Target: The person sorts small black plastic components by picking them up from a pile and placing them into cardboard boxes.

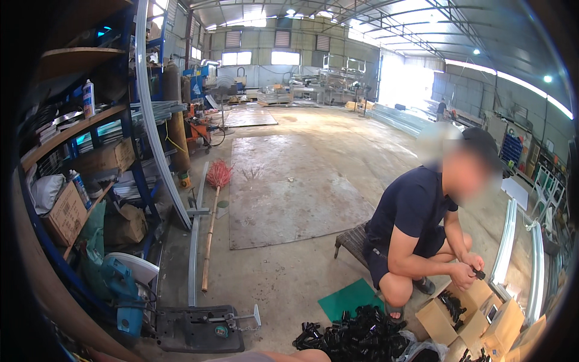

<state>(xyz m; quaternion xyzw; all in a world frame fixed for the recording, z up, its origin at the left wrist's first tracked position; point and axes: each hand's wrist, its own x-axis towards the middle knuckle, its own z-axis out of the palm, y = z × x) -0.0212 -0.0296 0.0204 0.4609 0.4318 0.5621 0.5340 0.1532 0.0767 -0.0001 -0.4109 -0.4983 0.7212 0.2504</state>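
Handling parts, seemingly: co-worker's hands point(463, 277) grip 1 small black part point(480, 274); wearer's hands out of view, can't tell their grip. Glossy black pieces point(365, 335) heap on grey concrete floor point(277, 271); picking calls for singling out.

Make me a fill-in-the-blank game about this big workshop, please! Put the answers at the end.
1. The long-handled broom lying on the floor has bristles coloured ____.
2. The flat sheet by the heap of black parts is coloured ____.
3. The co-worker holds a small black part near an open box made of ____.

Missing words: red; green; cardboard.
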